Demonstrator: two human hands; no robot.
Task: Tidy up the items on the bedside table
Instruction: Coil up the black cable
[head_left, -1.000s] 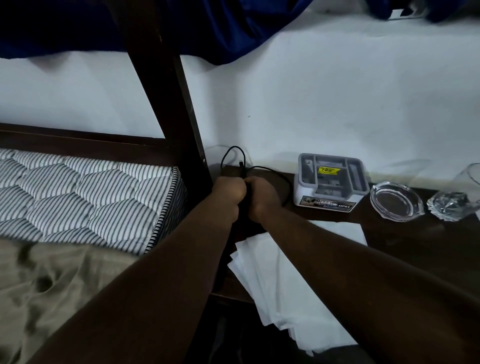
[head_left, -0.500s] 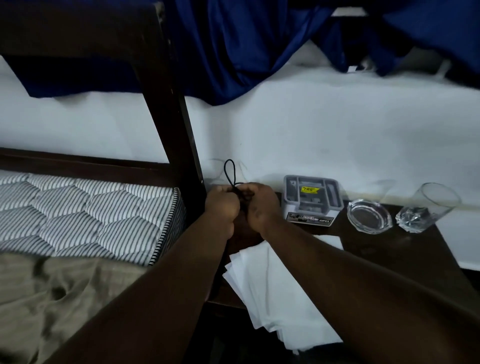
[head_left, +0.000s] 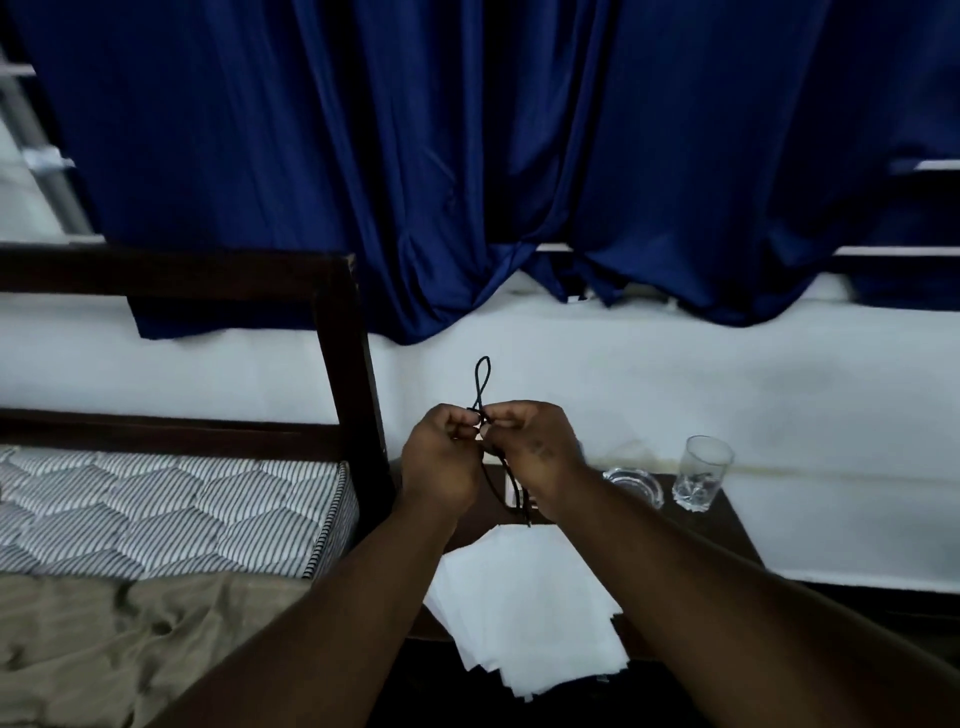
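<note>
A thin black cord (head_left: 482, 379) is pinched between the left hand (head_left: 441, 457) and right hand (head_left: 537, 447), both closed on it above the dark bench (head_left: 727, 525); a loop stands upward. Below lie white papers (head_left: 524, 603); a glass ashtray (head_left: 636, 486) and tumbler (head_left: 701, 475) sit at the right.

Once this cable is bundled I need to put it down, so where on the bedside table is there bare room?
Bare wood shows along the bedside table right edge, in front of the drinking glass and glass ashtray, right of the white papers. The front left is crowded: papers overhang the edge. Both hands, left hand and right hand, hide the back left, holding the black cable.
</note>
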